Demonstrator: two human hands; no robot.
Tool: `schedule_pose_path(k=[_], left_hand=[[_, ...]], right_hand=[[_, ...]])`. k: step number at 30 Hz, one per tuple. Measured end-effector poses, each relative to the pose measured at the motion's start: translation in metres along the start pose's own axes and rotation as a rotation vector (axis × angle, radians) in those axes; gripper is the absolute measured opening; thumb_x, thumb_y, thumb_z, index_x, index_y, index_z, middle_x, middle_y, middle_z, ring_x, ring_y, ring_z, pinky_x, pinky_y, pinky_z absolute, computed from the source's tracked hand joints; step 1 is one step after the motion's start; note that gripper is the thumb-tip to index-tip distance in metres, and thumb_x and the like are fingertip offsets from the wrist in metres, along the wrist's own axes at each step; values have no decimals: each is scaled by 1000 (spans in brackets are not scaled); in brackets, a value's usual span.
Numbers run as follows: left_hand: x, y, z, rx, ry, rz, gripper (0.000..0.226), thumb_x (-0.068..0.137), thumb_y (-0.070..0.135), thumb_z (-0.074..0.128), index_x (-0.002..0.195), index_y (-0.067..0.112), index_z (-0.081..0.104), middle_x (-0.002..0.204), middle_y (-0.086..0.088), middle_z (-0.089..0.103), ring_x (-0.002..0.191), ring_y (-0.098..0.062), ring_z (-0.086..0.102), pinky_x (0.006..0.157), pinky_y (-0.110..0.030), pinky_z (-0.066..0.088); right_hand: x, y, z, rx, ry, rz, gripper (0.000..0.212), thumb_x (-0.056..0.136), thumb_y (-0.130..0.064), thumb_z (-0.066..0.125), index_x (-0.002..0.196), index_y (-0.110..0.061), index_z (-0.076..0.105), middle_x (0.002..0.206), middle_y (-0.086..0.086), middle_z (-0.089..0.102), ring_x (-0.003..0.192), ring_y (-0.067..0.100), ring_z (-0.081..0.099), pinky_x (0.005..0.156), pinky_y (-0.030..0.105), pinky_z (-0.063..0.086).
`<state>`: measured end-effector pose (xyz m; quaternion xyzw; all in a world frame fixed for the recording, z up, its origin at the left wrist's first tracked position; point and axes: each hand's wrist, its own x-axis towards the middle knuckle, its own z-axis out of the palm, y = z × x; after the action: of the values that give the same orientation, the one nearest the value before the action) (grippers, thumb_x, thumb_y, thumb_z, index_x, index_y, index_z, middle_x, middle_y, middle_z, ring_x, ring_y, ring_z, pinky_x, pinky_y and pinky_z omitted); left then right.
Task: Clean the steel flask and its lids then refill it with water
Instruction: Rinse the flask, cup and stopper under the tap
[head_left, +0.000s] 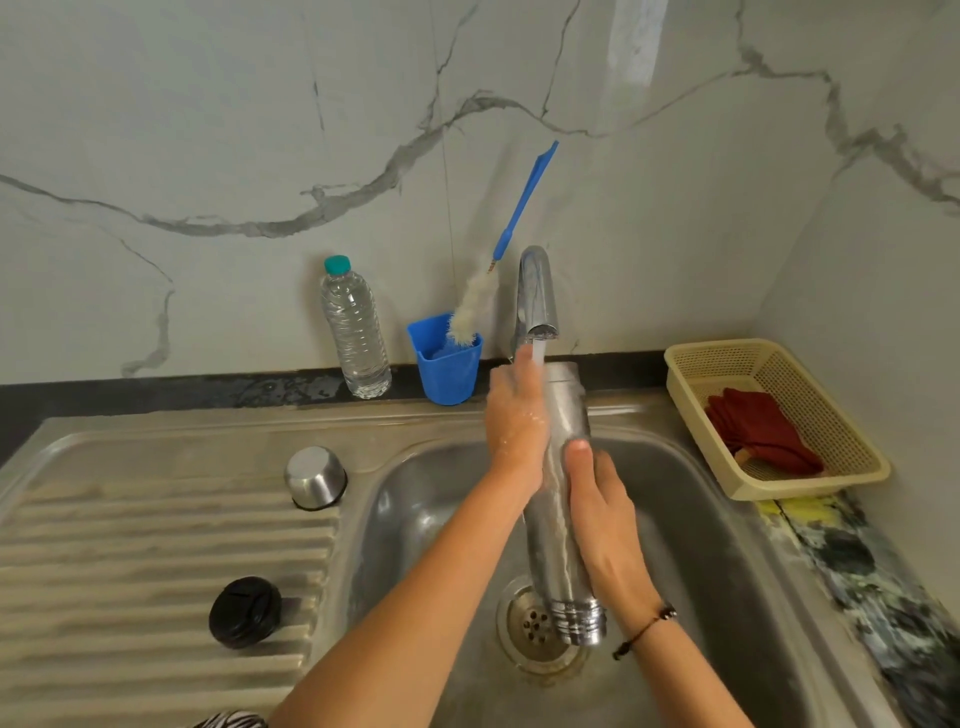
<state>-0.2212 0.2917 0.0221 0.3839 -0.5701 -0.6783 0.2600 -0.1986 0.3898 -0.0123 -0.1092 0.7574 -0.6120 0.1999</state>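
A: Where is the steel flask (558, 499) lying, and how is it being held?

B: It is being held over the sink (727, 525) basin, tilted mouth-down, with its threaded neck hanging just above the drain (535, 631) and its base up under the tap (537, 291). Water is running from the tap onto the upper end. The left hand (517, 415) is pressing against the upper body, its fingers lying along the metal; how far they are curling round the far side cannot be told. The right hand (605, 525) is gripping the middle, its thumb lying across the front and the other fingers wrapping behind.

A: How is the flask likely to be handling?

B: Judging from its wet, soapy-looking sheen, it is probably slippery; it is rigid and, being emptied, fairly light. A hold round the mid-body, well clear of the threads, seems soundest.

A: And the lids?

B: The steel cap (315, 477) and the black inner lid (245, 612) are resting on the ribbed drainboard (130, 561), well apart from the flask. A bottle brush (475, 306) is standing in a blue cup (449, 371) on the bench, beside a plastic water bottle (356, 332).
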Motion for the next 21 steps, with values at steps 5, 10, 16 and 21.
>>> schedule_pose_path(k=[5,10,16,21], left_hand=[[8,18,-10,-213,-63,-277,40,100,43,36,81,16,59,78,-6,65,78,-21,63,86,-39,52],[-4,12,-12,-152,-111,-299,76,77,81,41,113,17,61,99,-10,69,92,-25,66,92,-45,52],[0,14,-12,-122,-137,-344,50,93,54,40,115,14,59,96,-9,64,98,-25,60,96,-43,46],[12,18,-27,-129,-200,-391,33,94,36,50,68,17,56,63,-4,60,65,-20,57,69,-32,49]], right_hand=[[0,-8,2,-20,31,-96,37,92,-54,35,101,-23,52,78,0,66,68,11,65,61,28,52],[2,-2,-1,-28,-7,-68,39,94,-53,32,95,-22,55,78,1,66,66,10,64,60,24,48],[-6,-1,-1,5,35,-108,40,94,-47,35,87,-13,54,69,-1,60,52,2,54,50,17,44],[1,-4,-10,-8,-91,-143,44,92,-52,31,91,-17,58,81,9,67,71,20,66,66,34,56]])
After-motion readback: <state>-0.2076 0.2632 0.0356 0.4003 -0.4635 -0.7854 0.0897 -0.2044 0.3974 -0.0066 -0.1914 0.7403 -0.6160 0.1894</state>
